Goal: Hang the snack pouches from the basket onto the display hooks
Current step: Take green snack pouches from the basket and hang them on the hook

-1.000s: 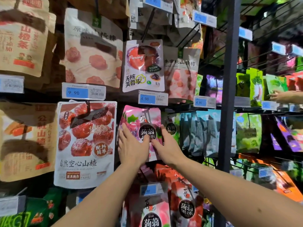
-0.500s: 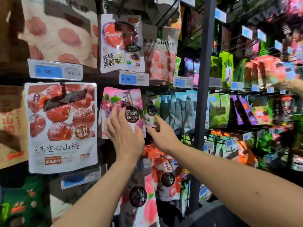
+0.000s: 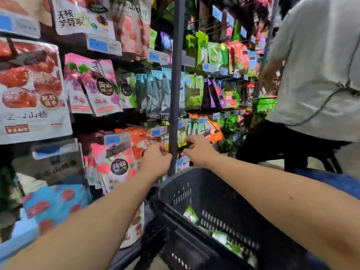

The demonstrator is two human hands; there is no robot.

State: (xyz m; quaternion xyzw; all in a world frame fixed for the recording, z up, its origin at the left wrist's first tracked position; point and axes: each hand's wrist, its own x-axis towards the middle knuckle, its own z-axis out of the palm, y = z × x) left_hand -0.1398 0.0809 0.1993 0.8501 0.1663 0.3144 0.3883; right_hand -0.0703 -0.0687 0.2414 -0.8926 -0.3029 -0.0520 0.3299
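The pink grape-jelly pouch [image 3: 101,88] hangs on its display hook in the middle row, with nothing touching it. My left hand [image 3: 155,160] and my right hand [image 3: 198,151] are lower down, either side of the grey shelf pole [image 3: 176,75], with fingers loosely curled. I see nothing held in either hand, though the view is blurred. Below my forearms is the black plastic basket [image 3: 175,190], with green snack pouches [image 3: 191,214] lying at its bottom.
Hanging pouches and blue price tags [image 3: 97,44] fill the rack on both sides of the pole. A large white hawthorn pouch [image 3: 33,90] hangs at left. A person in a grey shirt [image 3: 321,65] stands close at right, facing the rack.
Both hands have left the pink pouch and dropped to the lower row by the pole. The view has tilted down and right, bringing in the basket and the person.
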